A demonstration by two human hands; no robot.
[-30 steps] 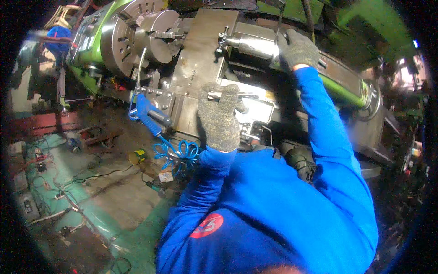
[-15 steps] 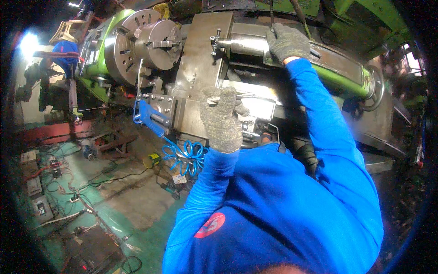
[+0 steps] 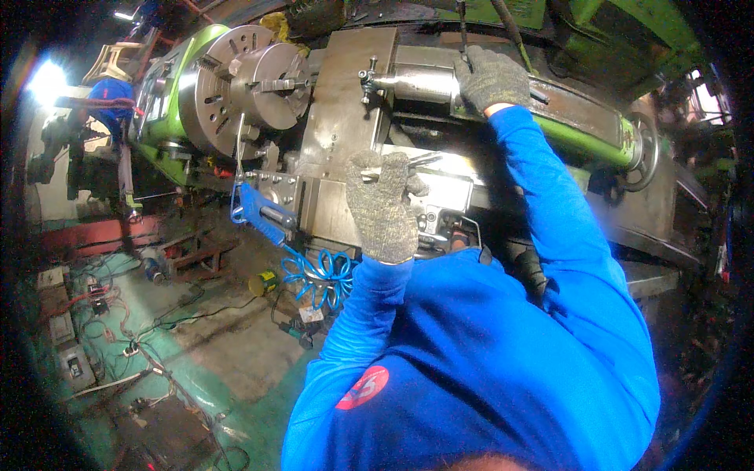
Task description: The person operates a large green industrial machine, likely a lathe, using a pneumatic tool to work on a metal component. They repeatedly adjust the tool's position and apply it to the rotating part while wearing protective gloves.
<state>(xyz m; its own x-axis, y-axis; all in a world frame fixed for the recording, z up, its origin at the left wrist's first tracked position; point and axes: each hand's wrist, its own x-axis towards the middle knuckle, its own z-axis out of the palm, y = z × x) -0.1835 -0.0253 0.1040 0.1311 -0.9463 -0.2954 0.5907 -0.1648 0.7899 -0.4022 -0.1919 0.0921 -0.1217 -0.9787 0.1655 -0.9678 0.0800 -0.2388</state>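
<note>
A lathe spans the upper view, its round chuck (image 3: 271, 86) facing the tailstock quill (image 3: 420, 84). My right hand (image 3: 495, 80), in a grey knit glove, is closed around the base of a thin dark lever (image 3: 463, 27) on top of the tailstock. My left hand (image 3: 382, 208), gloved alike, is raised over the carriage with its fingers curled. A slim, shiny metal piece (image 3: 425, 159) shows on either side of those fingers; the glove hides its middle. A small cross-shaped metal fitting (image 3: 367, 81) sits at the quill's front end.
A blue air gun (image 3: 263, 216) with a coiled blue hose (image 3: 318, 275) hangs at the carriage's left. The tailstock handwheel (image 3: 644, 151) stands at far right. Cables (image 3: 149, 345) and electrical boxes (image 3: 75, 365) lie on the green floor at lower left.
The view has shifted slightly, so the machine and floor sit a little differently in the picture. Both hands keep nearly the same places and grips.
</note>
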